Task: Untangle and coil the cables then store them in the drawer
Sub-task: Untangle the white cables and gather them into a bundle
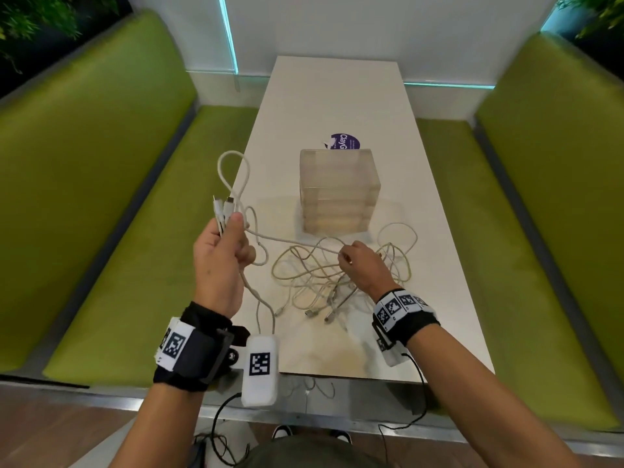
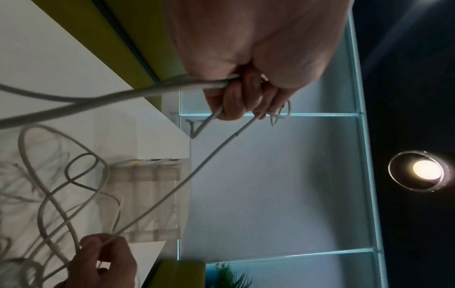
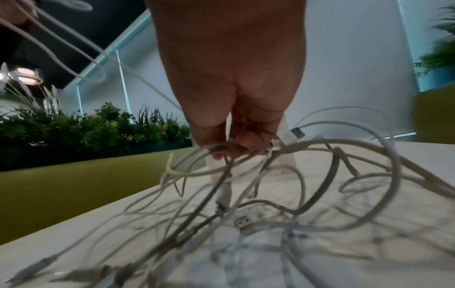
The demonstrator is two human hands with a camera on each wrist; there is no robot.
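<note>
Head view: the left hand (image 1: 219, 261), raised over the worktop's (image 1: 337, 96) left edge, grips a white cable (image 1: 287, 243) with its plugs sticking up. The right hand (image 1: 363, 268) pinches that cable above the tangle (image 1: 337, 282), just before the drawer box (image 1: 339, 190).

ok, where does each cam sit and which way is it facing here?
Head: above the table, looking forward and down; shows both forearms, left hand, right hand, cable pile, drawer unit.
Left wrist: under the left hand, looking along it toward the wall and ceiling lamp; palm and curled fingers on a cable.
Right wrist: under the right hand, low over the pile; palm and fingers.
Shared: the taut cable from left hand to right hand.
</note>
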